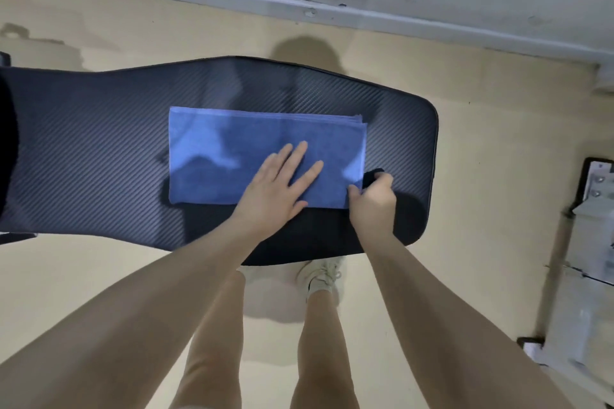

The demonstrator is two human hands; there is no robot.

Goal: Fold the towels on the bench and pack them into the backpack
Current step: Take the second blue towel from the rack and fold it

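Note:
A blue towel [232, 149] lies folded into a long rectangle on the black padded bench [99, 149], its layered edges stacked at the right end. My left hand [279, 183] rests flat on the towel's near right part, fingers spread. My right hand [373, 199] pinches the towel's near right corner, fingers closed on the cloth. A dark shape at the far left edge [6, 143] is cut off; I cannot tell what it is. No backpack is recognisable in view.
The bench stands on a beige floor [498, 149] before a pale wall with a skirting [365, 13]. My legs and a light shoe [320, 276] are under the bench's near edge. White and black equipment [594, 242] stands at the right.

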